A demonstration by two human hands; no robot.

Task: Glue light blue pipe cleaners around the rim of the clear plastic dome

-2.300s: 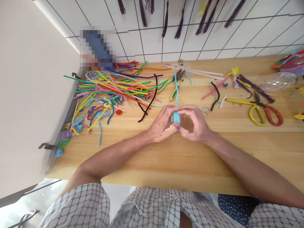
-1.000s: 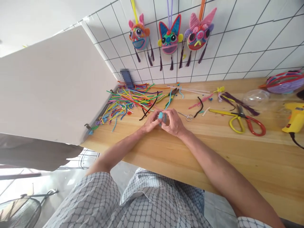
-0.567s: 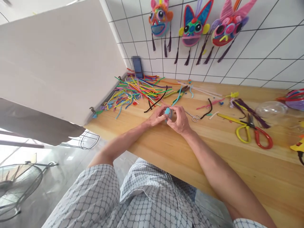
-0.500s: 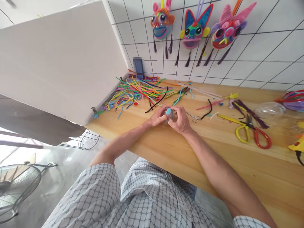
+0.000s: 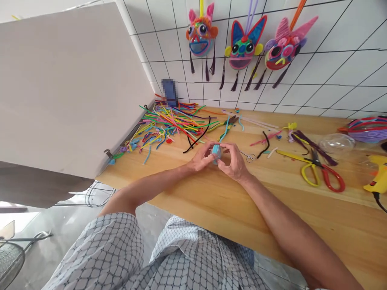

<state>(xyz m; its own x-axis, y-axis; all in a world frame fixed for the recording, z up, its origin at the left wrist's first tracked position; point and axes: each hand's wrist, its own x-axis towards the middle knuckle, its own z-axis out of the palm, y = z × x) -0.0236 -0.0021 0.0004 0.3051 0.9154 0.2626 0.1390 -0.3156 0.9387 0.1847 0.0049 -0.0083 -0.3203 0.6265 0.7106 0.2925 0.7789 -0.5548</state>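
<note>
A small light blue coil, seemingly of wound pipe cleaner (image 5: 215, 150), is pinched between both hands over the table's front half. My left hand (image 5: 202, 158) closes its thumb and fingers on the coil's left side. The curled fingers and thumb of my right hand (image 5: 234, 164) grip it from the right. A light blue pipe cleaner strand (image 5: 225, 129) stretches away just beyond the fingertips; whether it joins the coil I cannot tell. Part of the coil is hidden by the fingers. Small silver scissors (image 5: 250, 157) lie right of my right hand.
Behind my left hand is a pile of coloured pipe cleaners (image 5: 175, 121). Pliers (image 5: 232, 121), large red-and-yellow scissors (image 5: 317, 165), a clear plastic dome (image 5: 337, 143) and a yellow glue gun (image 5: 376, 175) lie rightward. Decorated masks (image 5: 243, 50) hang on the tiled wall.
The view has shifted a little, so the scene sits lower. Both hands still hold the coil, which now turns a broader light blue face toward me.
</note>
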